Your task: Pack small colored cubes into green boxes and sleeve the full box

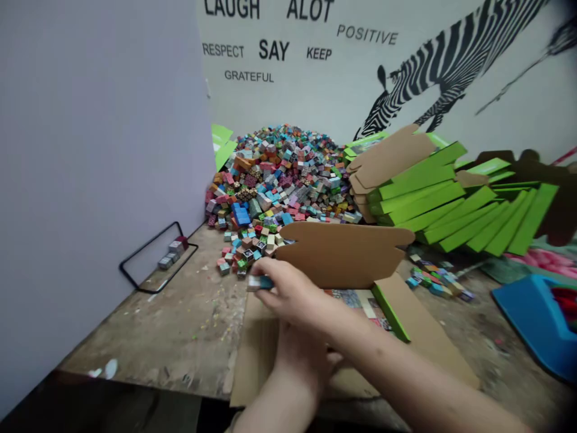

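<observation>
1. Teal and pale, a small block (pixel 260 282) sits at the fingertips of the right hand (pixel 286 288), left of the frame's centre; its longer side runs roughly left to right.
2. The right hand is nearer, pinched narrow on the block. The left hand (pixel 302 355) lies lower, partly covered by the right forearm; I cannot tell whether it holds anything.
3. To the block's right lies the open cardboard box (pixel 391 313), its brown flap (pixel 340 255) upright with a notched edge, patterned square pieces (pixel 367 304) packed flat inside.
4. Beyond, at upper centre, rises a heap of patterned blocks (pixel 288 174), mostly small and square-edged.
5. Left, on the worn, stained table (pixel 180 319), a thin black wire frame (pixel 148 291) surrounds a short row of blocks (pixel 169 260).
6. Right, glossy green cartons (pixel 442 204) lean in overlapping layers above a smooth blue tray (pixel 523 319).
</observation>
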`<state>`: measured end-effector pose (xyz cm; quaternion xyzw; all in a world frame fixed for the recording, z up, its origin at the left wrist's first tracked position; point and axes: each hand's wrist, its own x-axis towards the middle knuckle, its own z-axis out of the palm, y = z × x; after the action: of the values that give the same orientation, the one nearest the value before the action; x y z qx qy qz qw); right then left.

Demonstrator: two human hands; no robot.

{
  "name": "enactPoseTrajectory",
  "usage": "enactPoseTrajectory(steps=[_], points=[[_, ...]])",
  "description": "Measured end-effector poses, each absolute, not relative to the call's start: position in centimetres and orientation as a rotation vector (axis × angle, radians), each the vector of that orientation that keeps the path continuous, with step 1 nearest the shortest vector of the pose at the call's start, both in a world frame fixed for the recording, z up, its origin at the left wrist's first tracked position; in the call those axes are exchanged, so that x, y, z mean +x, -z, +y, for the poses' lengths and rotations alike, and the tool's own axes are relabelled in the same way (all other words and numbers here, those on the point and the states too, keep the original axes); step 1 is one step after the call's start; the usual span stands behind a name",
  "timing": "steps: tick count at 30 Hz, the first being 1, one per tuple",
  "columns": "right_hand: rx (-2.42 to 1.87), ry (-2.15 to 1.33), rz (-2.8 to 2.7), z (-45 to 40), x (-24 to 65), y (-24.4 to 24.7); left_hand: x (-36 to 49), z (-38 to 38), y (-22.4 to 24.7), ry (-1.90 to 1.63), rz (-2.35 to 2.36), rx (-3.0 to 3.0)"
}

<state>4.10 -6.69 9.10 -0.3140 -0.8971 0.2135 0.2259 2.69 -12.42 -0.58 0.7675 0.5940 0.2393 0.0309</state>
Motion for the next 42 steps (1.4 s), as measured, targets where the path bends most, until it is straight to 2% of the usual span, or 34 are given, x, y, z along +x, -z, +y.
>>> enactPoseTrajectory(steps=[3, 8, 11, 21, 27, 33, 42], points=[[-1.008, -0.526, -2.392, -6.7, 10.2, -9.3, 2.3, -13.1, -0.8, -0.640, 1.848, 2.429], [-1.141, -0.322, -2.398, -6.4, 15.6, -6.3, 2.0, -13.5, -1.4, -0.551, 1.919, 2.505], [-1.208, -0.237, -2.412, -6.4, 15.7, -5.1, 2.0, -13.4, -1.2, -0.542, 1.947, 2.532], [-1.155, -0.262, -2.409, -5.6, 15.0, -3.8, 2.1, -13.5, -1.2, -0.539, 1.974, 2.580], [-1.042, -0.437, -2.294, -5.7, 15.6, -3.0, 2.0, -13.5, -1.3, -0.504, 1.950, 2.590], [-1.205, -0.525, -2.165, -6.0, 16.0, -3.1, 2.0, -13.7, -1.4, -0.478, 1.953, 2.602], [-1.143, -0.586, -2.150, -6.0, 15.3, -2.3, 1.5, -13.8, -1.6, -0.535, 1.917, 2.692]])
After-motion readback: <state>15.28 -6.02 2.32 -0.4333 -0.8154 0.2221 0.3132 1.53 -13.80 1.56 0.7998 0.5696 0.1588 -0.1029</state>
